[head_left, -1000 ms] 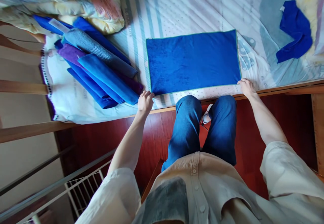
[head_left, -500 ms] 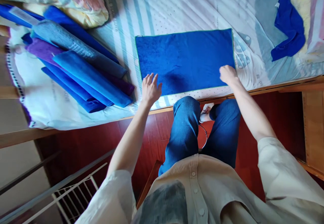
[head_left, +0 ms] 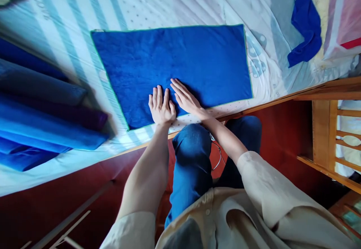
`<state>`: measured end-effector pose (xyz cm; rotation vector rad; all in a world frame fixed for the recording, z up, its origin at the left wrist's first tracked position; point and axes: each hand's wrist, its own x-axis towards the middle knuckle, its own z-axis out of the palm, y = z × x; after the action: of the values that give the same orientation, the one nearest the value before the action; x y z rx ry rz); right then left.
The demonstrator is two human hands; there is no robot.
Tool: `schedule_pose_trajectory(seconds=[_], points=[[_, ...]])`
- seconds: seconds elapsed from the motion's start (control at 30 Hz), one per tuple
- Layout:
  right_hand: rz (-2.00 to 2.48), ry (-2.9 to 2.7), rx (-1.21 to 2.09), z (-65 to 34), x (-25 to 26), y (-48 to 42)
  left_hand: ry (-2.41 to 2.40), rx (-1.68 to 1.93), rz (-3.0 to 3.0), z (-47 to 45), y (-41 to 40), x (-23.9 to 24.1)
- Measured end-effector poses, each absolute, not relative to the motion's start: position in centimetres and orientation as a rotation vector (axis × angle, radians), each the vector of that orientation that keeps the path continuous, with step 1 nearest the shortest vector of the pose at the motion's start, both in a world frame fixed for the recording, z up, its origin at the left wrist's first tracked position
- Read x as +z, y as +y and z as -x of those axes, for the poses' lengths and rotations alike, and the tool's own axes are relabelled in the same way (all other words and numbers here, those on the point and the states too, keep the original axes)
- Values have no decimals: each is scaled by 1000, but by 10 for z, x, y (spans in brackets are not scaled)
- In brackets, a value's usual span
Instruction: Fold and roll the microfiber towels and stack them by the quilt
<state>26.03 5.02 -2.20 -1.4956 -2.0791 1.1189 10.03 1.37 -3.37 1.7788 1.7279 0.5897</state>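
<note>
A blue towel (head_left: 158,57) with thin green edging lies spread flat on the bed, its near edge close to the bed's side. On its near part rests my left hand (head_left: 162,106), palm down with the fingers spread. Just to the right of it, my right hand (head_left: 186,98) lies on the cloth too, fingers stretched out and slanting to the upper left. Neither hand grips the fabric. The two hands are close together but apart.
A stack of folded blue, grey-blue and purple cloths (head_left: 50,117) lies at the left. A crumpled blue cloth (head_left: 307,27) is at the far right of the bed sheet (head_left: 194,1). The wooden bed edge (head_left: 282,95) runs before my knees; a wooden frame (head_left: 324,132) stands right.
My right hand has moved left from the towel's right edge to beside my left hand, and its fingers have straightened. The view has turned, bringing the towel closer.
</note>
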Motion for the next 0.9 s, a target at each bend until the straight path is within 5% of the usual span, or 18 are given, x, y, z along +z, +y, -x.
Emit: schedule_pose_trajectory(seconds=[0.5, 0.9], points=[[2007, -1798, 450, -515, -26, 45, 1731, 678, -1781, -97, 12, -42], [1951, -1808, 263, -532, -56, 44, 1836, 527, -1839, -93, 10, -43]])
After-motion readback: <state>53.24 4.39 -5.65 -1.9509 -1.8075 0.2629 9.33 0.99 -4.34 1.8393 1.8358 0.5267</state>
